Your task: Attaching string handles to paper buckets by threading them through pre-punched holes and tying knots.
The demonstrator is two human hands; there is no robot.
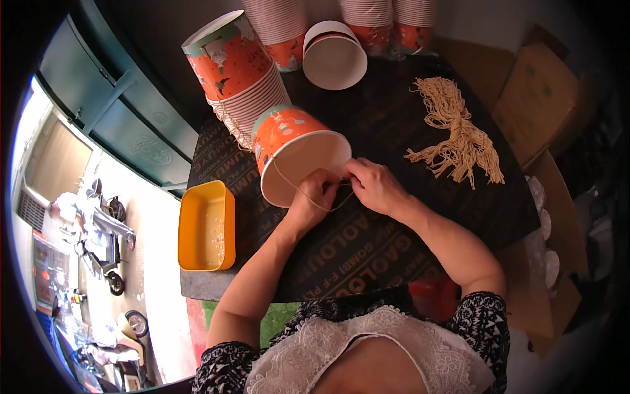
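Observation:
An orange and green paper bucket lies tilted on the dark table, its white mouth facing me. A thin tan cord is attached at the left side of its rim and loops across the mouth to my hands. My left hand reaches into the mouth near the right side of the rim, its fingers closed on the cord. Just outside that rim, my right hand is closed in a pinch, the cord passing at its fingertips. The fingertips partly hide the cord's end and the spot where it meets the rim.
A leaning stack of buckets, with cords hanging, stands behind. At the back is another open bucket near plastic-wrapped stacks. A bundle of tan cords lies right; a yellow tray sits left. Cardboard boxes stand beyond the table.

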